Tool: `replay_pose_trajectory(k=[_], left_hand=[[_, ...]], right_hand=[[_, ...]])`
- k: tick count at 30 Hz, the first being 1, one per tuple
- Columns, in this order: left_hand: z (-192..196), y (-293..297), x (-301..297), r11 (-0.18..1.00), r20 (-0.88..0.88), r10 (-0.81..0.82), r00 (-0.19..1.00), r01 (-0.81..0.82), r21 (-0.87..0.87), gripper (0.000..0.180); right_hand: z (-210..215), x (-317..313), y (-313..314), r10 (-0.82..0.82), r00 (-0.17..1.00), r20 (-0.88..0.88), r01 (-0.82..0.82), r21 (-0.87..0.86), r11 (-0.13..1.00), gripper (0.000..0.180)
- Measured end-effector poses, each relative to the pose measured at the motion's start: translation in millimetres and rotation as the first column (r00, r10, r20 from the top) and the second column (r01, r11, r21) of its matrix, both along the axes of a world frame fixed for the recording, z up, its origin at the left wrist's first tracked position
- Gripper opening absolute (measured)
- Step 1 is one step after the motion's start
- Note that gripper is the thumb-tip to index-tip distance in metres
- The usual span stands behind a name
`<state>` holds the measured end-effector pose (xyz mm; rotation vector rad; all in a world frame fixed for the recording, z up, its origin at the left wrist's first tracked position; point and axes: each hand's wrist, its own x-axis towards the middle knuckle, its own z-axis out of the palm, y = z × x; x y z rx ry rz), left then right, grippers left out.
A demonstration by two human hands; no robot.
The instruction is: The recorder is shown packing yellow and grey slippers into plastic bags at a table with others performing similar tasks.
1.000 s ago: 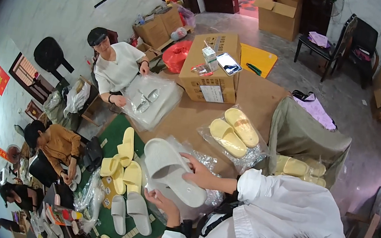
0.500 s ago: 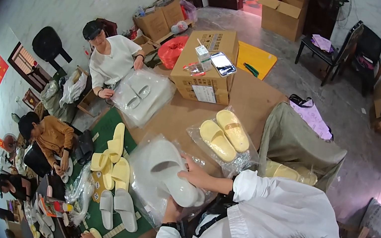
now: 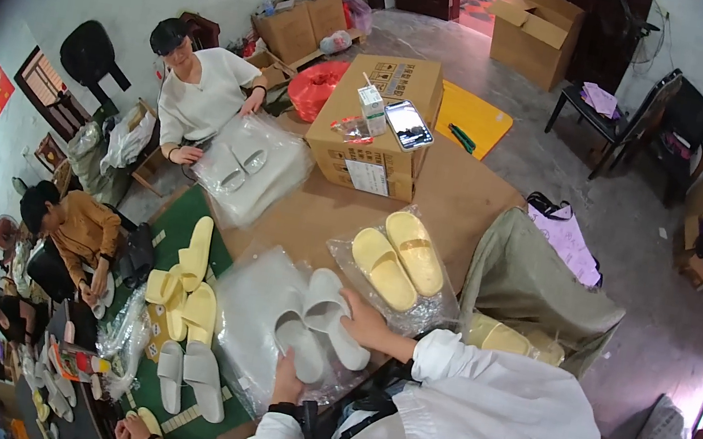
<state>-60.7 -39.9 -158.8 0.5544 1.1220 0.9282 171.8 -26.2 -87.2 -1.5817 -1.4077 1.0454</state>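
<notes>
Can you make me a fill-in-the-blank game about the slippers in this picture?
1. The left hand and right hand hold a pair of ____ slippers over a clear plastic bag.
2. The bagged slippers beside them are ____.
3. A phone lies on top of a cardboard ____.

Missing words: grey; yellow; box

We wear a white long-sleeved shirt, cuffs loose at both wrists; dark watch on left wrist; dark hair.
</notes>
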Motion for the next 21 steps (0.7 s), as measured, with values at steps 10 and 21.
replay_pose_trajectory(k=[10,21], left_hand=[[-66,-4,-9,0.965,-0.913,-0.221,0.344,0.214,-0.153,0.049],[-89,-45,-21,0.665,-0.959,-0.275,-0.063,0.708,-0.237,0.065]], right_hand=[[-92,-5,-2,0.256,0.916,0.310,-0.212,-0.170,0.962,0.031],[-137,-49,9,0.495,0.741,0.454,-0.491,-0.136,0.860,0.044]])
